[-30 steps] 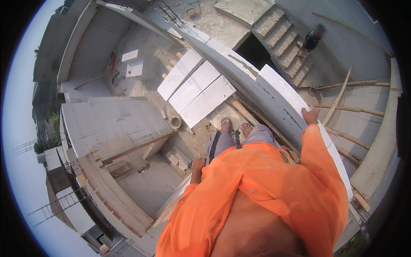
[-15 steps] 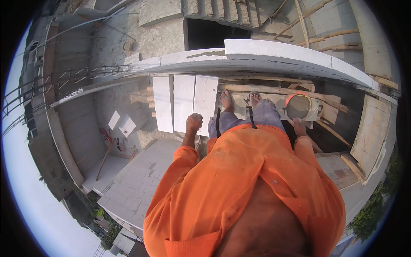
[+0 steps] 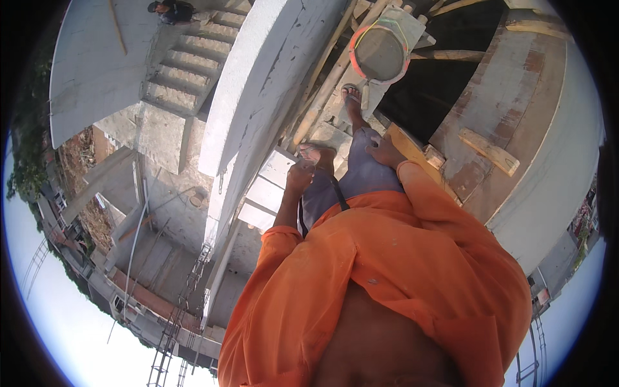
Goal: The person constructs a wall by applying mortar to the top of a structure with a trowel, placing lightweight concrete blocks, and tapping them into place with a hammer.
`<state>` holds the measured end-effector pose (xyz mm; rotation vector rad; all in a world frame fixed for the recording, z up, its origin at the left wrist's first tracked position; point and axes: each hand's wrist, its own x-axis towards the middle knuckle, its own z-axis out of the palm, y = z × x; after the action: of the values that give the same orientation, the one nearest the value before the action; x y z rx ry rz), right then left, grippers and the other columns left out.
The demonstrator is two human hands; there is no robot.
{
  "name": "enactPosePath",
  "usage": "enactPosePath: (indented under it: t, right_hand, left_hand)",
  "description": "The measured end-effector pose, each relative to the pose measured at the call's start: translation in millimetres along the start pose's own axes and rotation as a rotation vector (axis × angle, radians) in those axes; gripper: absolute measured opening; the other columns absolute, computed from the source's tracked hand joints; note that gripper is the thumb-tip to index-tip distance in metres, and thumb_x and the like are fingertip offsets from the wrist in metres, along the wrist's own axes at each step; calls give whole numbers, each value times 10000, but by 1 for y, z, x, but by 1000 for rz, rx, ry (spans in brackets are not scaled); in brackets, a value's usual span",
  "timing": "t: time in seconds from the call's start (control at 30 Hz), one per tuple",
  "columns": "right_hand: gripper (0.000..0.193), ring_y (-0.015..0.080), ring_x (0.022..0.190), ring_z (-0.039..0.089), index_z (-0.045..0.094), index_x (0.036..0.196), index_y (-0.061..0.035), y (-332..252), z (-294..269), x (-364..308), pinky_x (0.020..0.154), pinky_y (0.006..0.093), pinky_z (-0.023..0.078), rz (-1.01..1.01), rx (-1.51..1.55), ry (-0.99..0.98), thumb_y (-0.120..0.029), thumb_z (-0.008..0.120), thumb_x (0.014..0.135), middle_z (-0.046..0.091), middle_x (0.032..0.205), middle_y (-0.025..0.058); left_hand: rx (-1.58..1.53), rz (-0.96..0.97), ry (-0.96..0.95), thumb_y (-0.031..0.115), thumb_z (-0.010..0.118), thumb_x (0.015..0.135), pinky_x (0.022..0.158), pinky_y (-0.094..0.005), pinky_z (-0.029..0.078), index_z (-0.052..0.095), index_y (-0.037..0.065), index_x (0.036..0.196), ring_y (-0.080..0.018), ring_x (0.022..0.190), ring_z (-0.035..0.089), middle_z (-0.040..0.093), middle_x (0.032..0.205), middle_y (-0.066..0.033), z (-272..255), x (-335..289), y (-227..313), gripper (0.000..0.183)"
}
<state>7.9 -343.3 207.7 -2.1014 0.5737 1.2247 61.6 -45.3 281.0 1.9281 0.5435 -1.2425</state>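
My left hand [image 3: 300, 175] is curled into a fist in front of my left thigh, beside the white blocks [image 3: 264, 193]. What it holds, if anything, is hidden. Near my right thigh hangs my right hand [image 3: 385, 153], its fingers loosely apart with nothing visible in them. Ahead of my forward right foot stands a round bucket [image 3: 380, 57] with an orange rim, holding what looks like grey mortar. It rests on a pale board and is apart from both hands.
A curved white block wall [image 3: 248, 84] runs along my left. Bamboo poles [image 3: 325, 97] lie beside it, and a dark opening [image 3: 445, 64] gapes to the right. Loose timber [image 3: 490, 151] lies on a ledge. Another person [image 3: 171, 11] is near the concrete stairs [image 3: 193, 64].
My body and view have turned right, and my right foot has stepped ahead toward the bucket. My right hand, previously beside the bucket, is now by my thigh. The left stays fisted.
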Motion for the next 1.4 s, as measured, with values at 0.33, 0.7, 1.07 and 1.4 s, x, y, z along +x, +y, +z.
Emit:
enactPosePath:
  t: [0.33, 0.7, 1.07, 1.4]
  right_hand:
    - [793, 324, 1273, 375, 378, 1420, -182, 1, 0, 51, 1020, 617, 283, 133, -180, 10, -397, 696, 726, 401, 1300, 155]
    - [783, 339, 1258, 373, 393, 1412, -182, 12, -21, 70, 1017, 593, 284, 169, -5, -52, -400, 706, 728, 403, 1253, 163]
    - [780, 332, 1307, 327, 382, 1425, -180, 6, -38, 75, 1031, 617, 257, 184, 16, -112, -402, 697, 747, 383, 1293, 170]
    - [729, 340, 1290, 342, 430, 1385, -194, 1, -32, 83, 1045, 610, 241, 208, -87, -80, -403, 693, 738, 380, 1301, 156]
  left_hand:
    - [545, 45, -41, 306, 726, 712, 931, -398, 478, 340, -12, 1391, -334, 1100, 608, 595, 1191, -251, 197, 307, 104, 843]
    - [592, 160, -45, 206, 694, 741, 741, -436, 542, 337, -56, 1327, -395, 927, 648, 624, 1024, -252, 234, 385, 102, 735]
    - [819, 243, 121, 338, 634, 817, 867, -491, 500, 506, 10, 1136, -390, 1005, 637, 647, 1059, -222, 172, 379, 190, 476]
    - [96, -137, -401, 47, 671, 696, 409, -365, 450, 570, -33, 939, -200, 487, 563, 554, 635, -109, 227, 440, 166, 276]
